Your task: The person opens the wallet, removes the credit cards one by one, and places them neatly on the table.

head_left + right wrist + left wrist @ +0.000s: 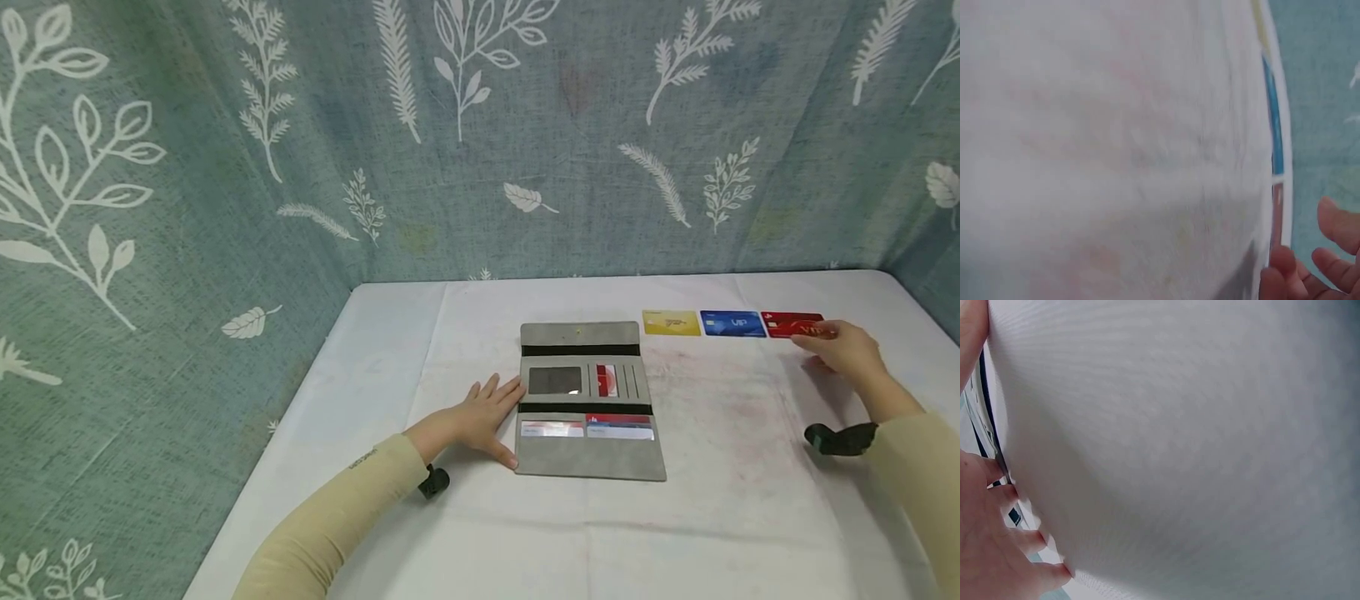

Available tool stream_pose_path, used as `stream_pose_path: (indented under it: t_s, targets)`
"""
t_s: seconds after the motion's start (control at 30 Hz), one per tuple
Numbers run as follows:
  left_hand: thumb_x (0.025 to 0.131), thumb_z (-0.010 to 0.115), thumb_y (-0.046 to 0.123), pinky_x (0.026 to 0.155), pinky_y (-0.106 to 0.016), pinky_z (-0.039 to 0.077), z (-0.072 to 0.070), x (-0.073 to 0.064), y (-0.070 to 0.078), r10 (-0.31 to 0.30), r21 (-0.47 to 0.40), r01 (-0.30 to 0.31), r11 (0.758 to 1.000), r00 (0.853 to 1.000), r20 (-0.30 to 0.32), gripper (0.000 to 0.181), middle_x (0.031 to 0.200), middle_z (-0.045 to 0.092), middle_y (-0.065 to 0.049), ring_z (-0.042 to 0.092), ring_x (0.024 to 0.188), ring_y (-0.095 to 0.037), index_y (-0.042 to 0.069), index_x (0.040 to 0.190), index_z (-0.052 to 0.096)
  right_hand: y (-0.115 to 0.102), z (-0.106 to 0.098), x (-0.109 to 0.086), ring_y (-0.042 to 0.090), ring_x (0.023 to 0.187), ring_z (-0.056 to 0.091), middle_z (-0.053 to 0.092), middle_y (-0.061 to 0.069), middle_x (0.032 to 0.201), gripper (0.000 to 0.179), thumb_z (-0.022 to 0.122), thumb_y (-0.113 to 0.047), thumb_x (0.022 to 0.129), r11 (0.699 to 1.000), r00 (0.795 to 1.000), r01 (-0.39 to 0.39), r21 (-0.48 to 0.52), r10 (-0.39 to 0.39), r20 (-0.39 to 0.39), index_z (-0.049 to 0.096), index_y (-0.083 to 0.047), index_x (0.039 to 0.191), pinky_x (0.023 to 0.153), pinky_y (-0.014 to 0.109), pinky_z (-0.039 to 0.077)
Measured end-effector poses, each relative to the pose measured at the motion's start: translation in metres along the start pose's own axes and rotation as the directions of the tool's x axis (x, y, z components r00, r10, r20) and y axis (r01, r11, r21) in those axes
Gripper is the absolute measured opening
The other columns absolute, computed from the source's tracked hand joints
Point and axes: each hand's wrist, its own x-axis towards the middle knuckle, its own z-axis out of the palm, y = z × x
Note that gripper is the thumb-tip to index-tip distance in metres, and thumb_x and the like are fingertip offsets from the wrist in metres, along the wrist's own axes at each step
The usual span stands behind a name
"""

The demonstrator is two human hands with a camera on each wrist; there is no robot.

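A grey trifold wallet (588,458) lies unfolded on the table, cards showing in its slots. My left hand (480,421) rests at its left edge with fingers spread, fingertips and thumb along the border. In the left wrist view, the fingers (1025,540) lie straight on the white cloth beside the wallet's edge. To the upper right, my right hand (851,354) holds the right end of a red VIP card (783,323) between thumb and fingers, overlapping that end. The right wrist view shows the fingertips (1282,259) at the red card (1277,215), other fingers raised.
A blue VIP card (732,323) and a yellow card (671,322) lie in a row left of the red one, near the back edge. White cloth (555,542) covers the table. Behind it hangs a leaf-patterned green curtain (525,233). Dark camera mounts (840,439) sit at both wrists.
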Motion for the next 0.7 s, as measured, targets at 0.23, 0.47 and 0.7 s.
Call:
stream_pose_path:
  t_s: [0.23,0.47,0.7]
  targets:
    - [0.065,0.07,0.062,0.109,-0.056,0.005,-0.001,0.0,0.002,-0.005,0.001,0.005,1.0,1.0,0.0,0.116,0.155,-0.002,-0.004,-0.005,0.139,-0.036,0.012,0.148,0.006,-0.011,0.015,-0.018,0.006,0.066,0.058,0.031,0.036,0.13,0.088,0.052,-0.052,0.087,0.986,0.996,0.072,0.15,-0.08,0.048,0.021,0.013,0.137,0.058,0.018,0.049]
    - [0.065,0.071,0.061,0.109,-0.056,0.005,-0.002,-0.001,0.002,-0.007,0.001,0.007,1.0,1.0,0.0,0.117,0.155,-0.003,-0.004,-0.006,0.139,-0.036,0.012,0.148,0.006,-0.033,0.041,-0.037,0.007,0.071,0.061,0.05,0.028,0.116,0.08,0.051,-0.047,0.089,0.969,0.972,0.154,0.193,-0.184,0.147,0.025,0.011,0.138,0.065,0.021,0.052]
    - [0.064,0.07,0.062,0.109,-0.056,0.005,-0.001,-0.001,0.002,-0.006,0.002,0.006,1.0,1.0,-0.002,0.117,0.155,-0.002,-0.004,-0.005,0.139,-0.036,0.012,0.148,0.006,-0.054,0.067,-0.051,0.01,0.076,0.061,0.05,0.028,0.12,0.067,0.051,-0.038,0.092,0.962,0.954,0.152,0.229,-0.203,0.219,0.03,0.009,0.136,0.069,0.022,0.052]
